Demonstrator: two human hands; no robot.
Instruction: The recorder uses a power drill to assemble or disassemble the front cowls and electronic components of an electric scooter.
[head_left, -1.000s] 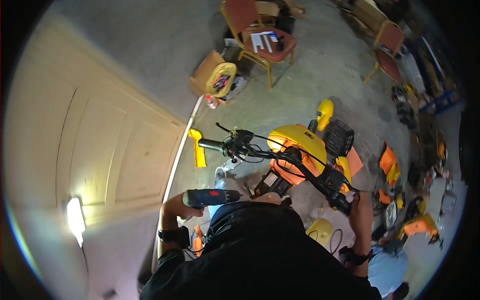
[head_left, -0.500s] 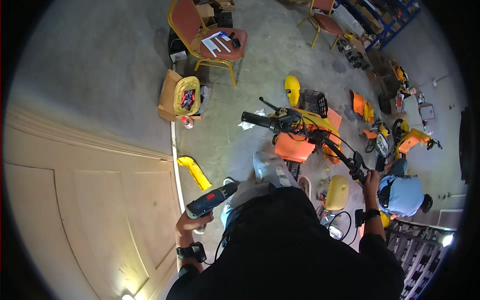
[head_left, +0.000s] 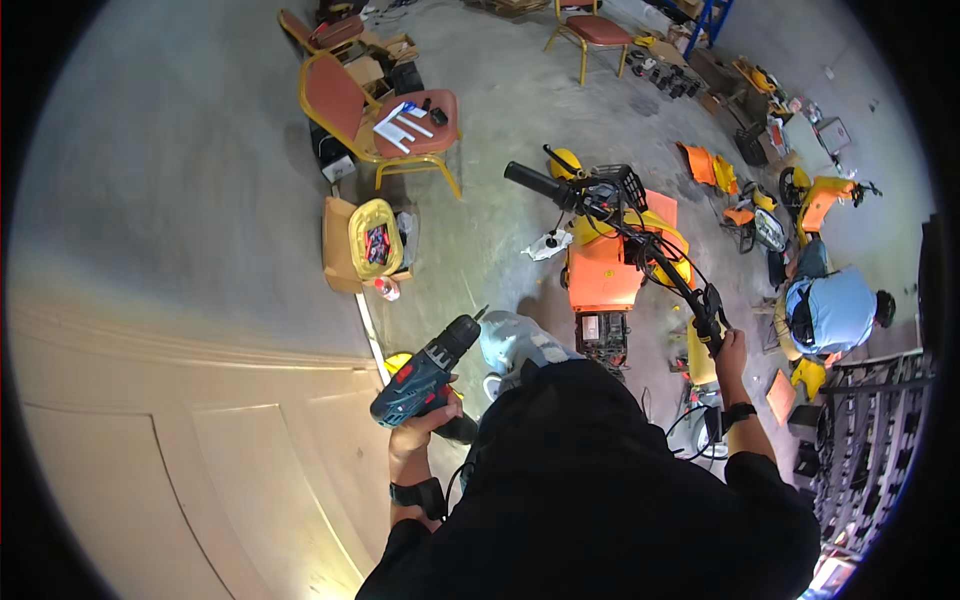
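Observation:
My left hand [head_left: 420, 425] grips a dark blue cordless drill [head_left: 428, 372], its chuck pointing up and away from me. My right hand [head_left: 729, 352] is closed on the right handlebar grip [head_left: 708, 310] of an orange and yellow scooter [head_left: 606, 262] that stands in front of me with its body panels off. The scooter's left grip [head_left: 530, 181] sticks out toward the chair. My dark top fills the lower middle of the view.
A cream panelled door [head_left: 180, 440] lies along the left. A cardboard box with a yellow bin [head_left: 372, 238] stands near a red chair [head_left: 385, 115] holding papers. Another person in a light blue top [head_left: 830, 310] crouches at the right among orange and yellow scooter parts [head_left: 715, 168].
The view has swung, so the scooter and chair sit further right and nearer. My left hand has raised the drill; my right hand stays on the handlebar grip.

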